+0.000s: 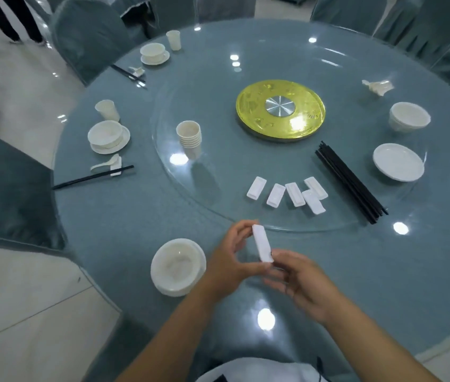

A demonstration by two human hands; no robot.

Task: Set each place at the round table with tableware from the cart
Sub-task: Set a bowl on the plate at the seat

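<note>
Both my hands hold one white chopstick rest (262, 244) above the near edge of the round table (124, 219). My left hand (232, 260) pinches its far end and side, my right hand (301, 279) pinches its near end. A white bowl on a plate (175, 267) sits just left of my hands. Several more white rests (287, 193) lie on the glass turntable (218, 194), beside a bundle of black chopsticks (350, 183). A stack of paper cups (189, 139) stands on the turntable's left part.
Two set places at the left each have a bowl on a plate (108, 137), a cup (107, 110), a spoon and chopsticks (92, 177). At the right sit a bowl stack (408, 117), plates (398, 162) and spoons (378, 86). A gold disc (280, 110) marks the centre. Covered chairs (88, 34) ring the table.
</note>
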